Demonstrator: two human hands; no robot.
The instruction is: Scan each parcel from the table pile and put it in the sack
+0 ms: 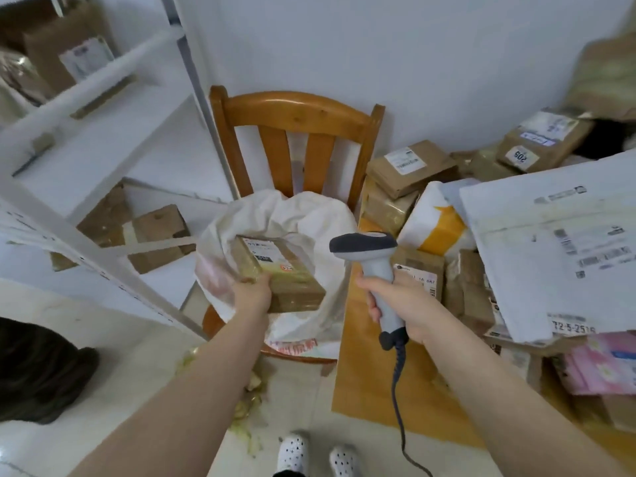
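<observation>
My left hand (253, 290) grips the near left corner of a brown cardboard parcel (282, 270) with a white label, held over the open mouth of a white sack (309, 215). The sack sits on a wooden chair (296, 115). In my right hand (399, 301) is a grey barcode scanner (370, 256), its dark head turned left toward the parcel, its coiled cable hanging down. To the right, the table (371, 373) carries a pile of parcels (413, 170): brown boxes, a yellow-and-white bag and a large white flat parcel (557, 249).
White metal shelving (86, 139) with cardboard boxes stands on the left, close to the chair. A dark bag (38, 370) lies on the floor at lower left. Pink packets (605, 363) sit at the table's right. Scraps litter the floor near my white shoes (316, 456).
</observation>
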